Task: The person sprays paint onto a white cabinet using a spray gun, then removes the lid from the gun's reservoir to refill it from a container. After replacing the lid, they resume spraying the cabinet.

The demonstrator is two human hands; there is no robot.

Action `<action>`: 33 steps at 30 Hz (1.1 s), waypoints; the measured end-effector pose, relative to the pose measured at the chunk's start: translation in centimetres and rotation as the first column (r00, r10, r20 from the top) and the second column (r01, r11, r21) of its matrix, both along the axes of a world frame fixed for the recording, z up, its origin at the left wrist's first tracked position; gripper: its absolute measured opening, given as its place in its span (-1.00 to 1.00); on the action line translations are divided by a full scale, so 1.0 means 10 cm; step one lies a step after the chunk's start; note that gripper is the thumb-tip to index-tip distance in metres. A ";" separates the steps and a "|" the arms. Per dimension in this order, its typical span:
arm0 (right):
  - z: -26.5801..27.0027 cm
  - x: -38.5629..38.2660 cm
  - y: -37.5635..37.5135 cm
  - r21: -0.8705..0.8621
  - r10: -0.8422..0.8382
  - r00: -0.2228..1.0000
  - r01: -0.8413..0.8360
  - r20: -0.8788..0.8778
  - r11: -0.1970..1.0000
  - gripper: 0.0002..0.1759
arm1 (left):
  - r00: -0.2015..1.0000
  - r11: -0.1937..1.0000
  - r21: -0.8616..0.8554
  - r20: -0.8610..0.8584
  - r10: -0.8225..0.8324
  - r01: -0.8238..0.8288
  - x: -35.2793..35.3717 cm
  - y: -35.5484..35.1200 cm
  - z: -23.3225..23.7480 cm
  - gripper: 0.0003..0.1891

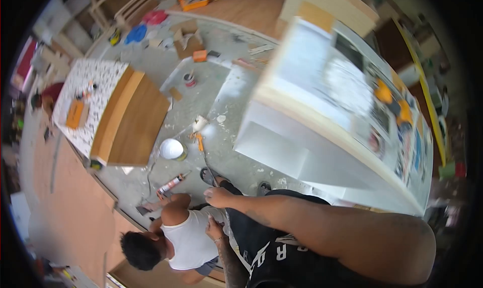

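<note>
My right hand [217, 197] reaches across from the right, its fingers curled; whatever they may hold is hidden. Just below it, my left hand [215, 229] is closed in a pinch beside a co-worker's white top [188, 237], and I cannot make out anything in it. Ahead on the floor lies an orange spray gun [199, 139] with a white cup [200, 123]. A thin dark hose [208, 159] runs from it toward my foot. Nearby stands an open bucket of white paint [172, 149]. A sealant tube in a caulking gun [171, 184] lies near the co-worker's arm.
On the right stands a large white curved cabinet [282, 142], with yellow power tools [392, 101] on it. A wood-faced counter [133, 122] with a speckled top is at left; another person [50, 96] is beyond it. A paint can [189, 80] and cardboard box [187, 39] are farther off.
</note>
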State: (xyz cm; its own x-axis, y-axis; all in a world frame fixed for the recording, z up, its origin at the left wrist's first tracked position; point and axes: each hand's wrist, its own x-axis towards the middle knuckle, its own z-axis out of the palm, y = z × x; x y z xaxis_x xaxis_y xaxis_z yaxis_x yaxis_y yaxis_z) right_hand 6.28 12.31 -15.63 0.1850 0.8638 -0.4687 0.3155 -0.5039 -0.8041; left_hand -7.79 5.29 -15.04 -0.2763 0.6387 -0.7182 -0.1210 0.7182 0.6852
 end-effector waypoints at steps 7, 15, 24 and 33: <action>-0.23 1.79 -2.02 -0.109 0.440 0.876 -0.426 0.198 0.898 -0.51 | 0.965 0.940 0.218 -0.063 -0.255 0.263 -0.10 -0.13 0.54 -0.64; 0.18 2.18 -5.55 -0.514 -0.074 0.905 0.304 0.418 0.802 -0.56 | 0.679 0.629 0.271 -0.165 -0.715 0.729 0.55 0.03 0.73 -0.66; -1.02 -0.10 -6.40 -0.579 -0.236 0.858 0.487 0.456 0.654 -0.70 | 0.301 0.319 0.132 0.135 -0.944 0.939 1.64 -0.11 0.97 -0.62; 0.10 -0.68 -5.92 -0.246 -0.969 -0.069 0.961 0.238 -0.129 -0.58 | 0.043 0.466 0.336 0.773 -0.633 0.818 2.87 -0.91 1.84 -0.32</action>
State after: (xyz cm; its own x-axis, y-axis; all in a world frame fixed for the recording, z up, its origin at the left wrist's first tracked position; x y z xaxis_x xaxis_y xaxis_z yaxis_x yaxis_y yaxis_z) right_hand -0.54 -46.89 -14.58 0.6910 -0.3894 -0.6089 -0.7220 -0.4110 -0.5566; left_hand 20.91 -3.76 3.38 0.9225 0.0281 -0.3851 0.1901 0.8350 0.5164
